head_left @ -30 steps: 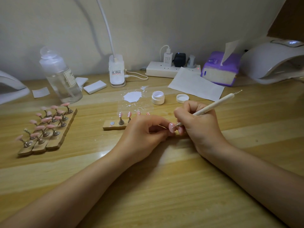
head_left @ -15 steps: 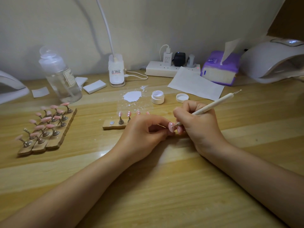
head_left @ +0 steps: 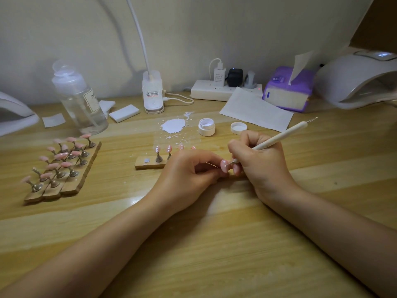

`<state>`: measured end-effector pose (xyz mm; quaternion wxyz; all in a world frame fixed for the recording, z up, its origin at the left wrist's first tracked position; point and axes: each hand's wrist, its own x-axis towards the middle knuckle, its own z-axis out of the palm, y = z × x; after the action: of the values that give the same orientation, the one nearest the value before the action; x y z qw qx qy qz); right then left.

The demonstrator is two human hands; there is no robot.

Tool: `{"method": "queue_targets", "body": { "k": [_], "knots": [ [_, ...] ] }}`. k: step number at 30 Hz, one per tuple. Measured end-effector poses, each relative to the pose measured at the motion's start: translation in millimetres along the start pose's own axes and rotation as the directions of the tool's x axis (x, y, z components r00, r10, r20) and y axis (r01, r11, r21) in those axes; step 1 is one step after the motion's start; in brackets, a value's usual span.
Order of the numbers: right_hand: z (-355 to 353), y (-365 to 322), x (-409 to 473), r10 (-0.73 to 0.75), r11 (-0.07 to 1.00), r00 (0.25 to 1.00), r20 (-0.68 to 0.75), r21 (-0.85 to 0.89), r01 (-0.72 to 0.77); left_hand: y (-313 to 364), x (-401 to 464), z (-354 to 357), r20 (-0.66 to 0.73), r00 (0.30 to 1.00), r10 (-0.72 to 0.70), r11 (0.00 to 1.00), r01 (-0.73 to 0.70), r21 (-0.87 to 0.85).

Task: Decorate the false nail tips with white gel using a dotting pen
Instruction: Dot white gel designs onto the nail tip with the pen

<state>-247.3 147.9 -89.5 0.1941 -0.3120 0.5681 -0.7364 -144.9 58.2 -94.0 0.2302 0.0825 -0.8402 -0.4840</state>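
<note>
Open gel jar (head_left: 206,126), lid (head_left: 238,127) behind hands; nail stand (head_left: 148,164) partly hidden.

Wooden table (head_left: 214,254), smooth with a soft sheen; glossy pink nail tips (head_left: 64,157) on metal stands, left of frame; clear plastic bottle (head_left: 81,104) upper left; matt white paper sheet (head_left: 255,110) upper right.
</note>
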Motion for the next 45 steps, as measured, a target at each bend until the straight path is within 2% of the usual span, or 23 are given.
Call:
{"method": "queue_targets", "body": {
  "k": [7, 13, 17, 22, 27, 33, 36, 45],
  "knots": [
    [0.1, -0.4, 0.0, 0.006, 1.0, 1.0, -0.017, 0.006, -0.006, -0.7, 0.5, 0.5, -0.008, 1.0, 0.011, 1.0, -0.011, -0.013],
    [-1.2, -3.9, 1.7, 0.011, 0.994, 0.978, -0.21, 0.111, 0.013, -1.4, -0.3, 1.3, -0.021, 0.999, -0.026, 0.998, 0.025, -0.054],
    [-3.7, -11.4, 10.2, 0.017, 0.984, 0.965, -0.262, 0.174, 0.029, -0.8, -0.2, 1.9, -0.027, 0.999, -0.027, 0.998, 0.026, -0.058],
    [-2.5, -19.7, 36.1, -0.116, 0.993, 0.96, -0.254, -0.039, 0.11, 0.1, -0.1, 1.6, -0.03, 0.999, -0.021, 0.997, 0.019, -0.073],
    [11.9, -20.5, 65.1, -0.219, 0.962, 0.962, -0.162, -0.204, 0.184, 0.4, -0.3, 2.5, -0.026, 1.0, -0.018, 0.994, 0.015, -0.112],
    [24.5, 13.2, 82.6, -0.259, 0.891, 0.925, -0.277, -0.439, 0.118, -3.0, 0.1, 2.2, -0.023, 1.0, 0.001, 0.994, -0.004, -0.113],
    [23.1, 24.6, 84.1, -0.283, 0.816, 0.935, -0.216, -0.566, 0.116, -4.2, 0.5, 1.3, -0.013, 1.0, 0.011, 0.995, -0.012, -0.102],
    [21.0, 28.3, 87.6, -0.265, 0.732, 0.958, -0.107, -0.669, 0.128, -3.4, 0.4, 2.5, -0.023, 1.0, 0.005, 0.993, -0.008, -0.115]
  ]
}}
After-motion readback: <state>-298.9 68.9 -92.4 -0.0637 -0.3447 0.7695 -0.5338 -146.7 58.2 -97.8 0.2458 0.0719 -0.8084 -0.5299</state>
